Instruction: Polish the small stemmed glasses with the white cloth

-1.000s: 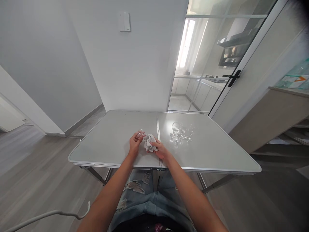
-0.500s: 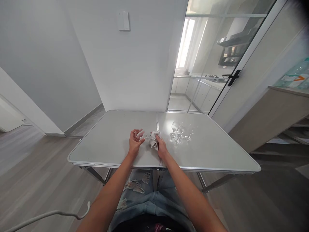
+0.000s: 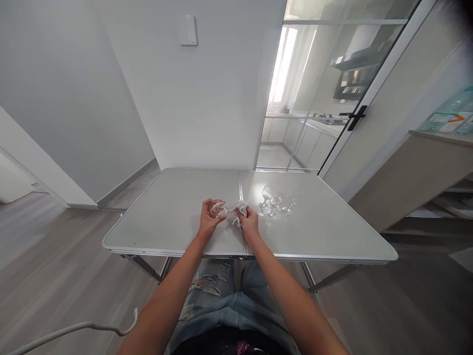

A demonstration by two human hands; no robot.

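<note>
Fingers of our left hand curl around a small stemmed glass. They grip it just above the table near the middle of the frame, a little left of the seam that runs down the tabletop. Our right hand sits just to the right of it, fingertips pinched together on a bunched white cloth, and the cloth reaches across to touch the glass. Whether the cloth goes into the bowl or only wraps the stem we cannot tell, since the glass is clear and small in this view. Further right of centre, a cluster of other glasses stands upright on the table, apart from both hands. As we judge it, the wiping is in mid-course, with one glass in hand and the cloth against it. The cluster sits to the right, though nothing shows which of those glasses are already wiped and which are not, so we cannot count what is left. At the bottom of the frame our forearms rise from torn jeans, and a glass door fills the upper right.
</note>
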